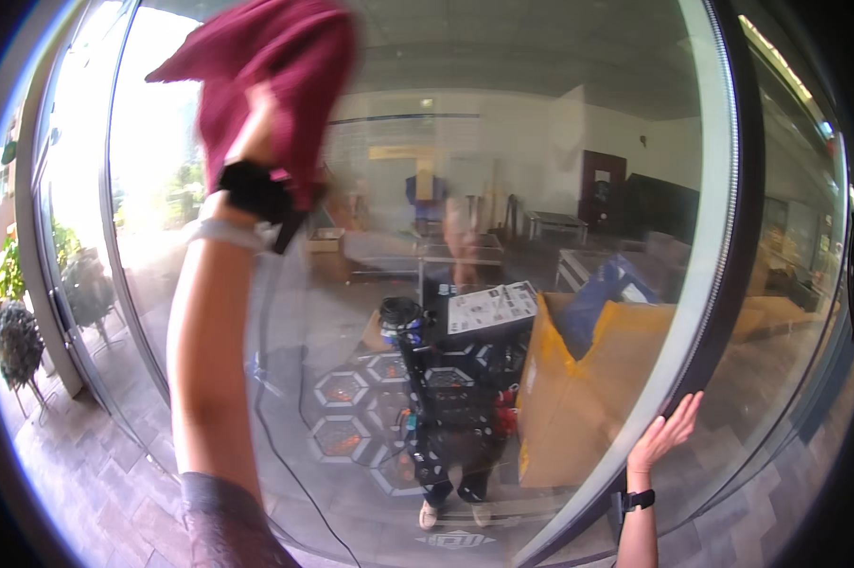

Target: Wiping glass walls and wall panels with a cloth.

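Observation:
My left hand is raised high at the upper left, holding a maroon cloth at a large glass pane. The cloth drapes over most of the hand and hides the fingers; its right edge is blurred. A black band circles that wrist. At the lower right, my right hand lies flat with fingers extended along the dark frame at the pane's right edge. Nothing is in it, and a dark wristband sits below it.
Behind the glass stand a torn cardboard box with blue material inside, black equipment, and hexagonal frames. A person's reflection overlaps them. A dark cable hangs near my left arm. Potted plants stand at far left.

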A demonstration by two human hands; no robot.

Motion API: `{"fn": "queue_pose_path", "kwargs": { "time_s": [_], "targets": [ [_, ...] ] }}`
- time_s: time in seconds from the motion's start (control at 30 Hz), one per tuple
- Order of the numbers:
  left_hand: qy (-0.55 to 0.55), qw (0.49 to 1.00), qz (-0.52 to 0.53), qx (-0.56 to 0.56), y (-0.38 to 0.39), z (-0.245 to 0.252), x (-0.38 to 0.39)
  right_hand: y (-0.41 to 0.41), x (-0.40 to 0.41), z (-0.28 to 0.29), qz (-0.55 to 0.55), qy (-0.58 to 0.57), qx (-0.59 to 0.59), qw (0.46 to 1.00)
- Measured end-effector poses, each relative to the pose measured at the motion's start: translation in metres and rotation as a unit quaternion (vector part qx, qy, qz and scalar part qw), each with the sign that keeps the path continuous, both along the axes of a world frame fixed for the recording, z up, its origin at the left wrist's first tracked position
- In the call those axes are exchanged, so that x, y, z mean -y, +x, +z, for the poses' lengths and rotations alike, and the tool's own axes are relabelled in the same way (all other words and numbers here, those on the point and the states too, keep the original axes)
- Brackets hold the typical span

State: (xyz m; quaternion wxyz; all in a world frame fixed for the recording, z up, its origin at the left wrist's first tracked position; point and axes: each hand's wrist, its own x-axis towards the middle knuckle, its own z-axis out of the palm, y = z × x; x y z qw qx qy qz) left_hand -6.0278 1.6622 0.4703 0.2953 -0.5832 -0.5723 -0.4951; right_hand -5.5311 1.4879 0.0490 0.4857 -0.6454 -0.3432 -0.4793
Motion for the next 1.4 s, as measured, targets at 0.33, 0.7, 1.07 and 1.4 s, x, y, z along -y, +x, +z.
{"fn": "queue_pose_path", "kwargs": {
  "time_s": [0.33, 0.7, 1.07, 1.4],
  "targets": [
    [0.420, 0.733, -0.363, -0.393, 0.356, -0.078, 0.088, 0.012, 0.005, -0.005, 0.037, -0.003, 0.016, 0.999],
    [0.098, 0.895, -0.367, -0.234, 0.153, -0.023, 0.070, 0.021, 0.014, -0.010, 0.014, -0.018, 0.016, 1.000],
    [0.031, 0.982, -0.010, 0.187, -0.258, -0.184, -0.092, 0.015, 0.004, -0.005, 0.033, 0.019, 0.022, 0.999],
    [-0.029, 0.979, -0.195, -0.051, -0.038, -0.177, 0.046, 0.017, 0.004, -0.008, 0.006, 0.027, 0.044, 0.999]
  ]
}}
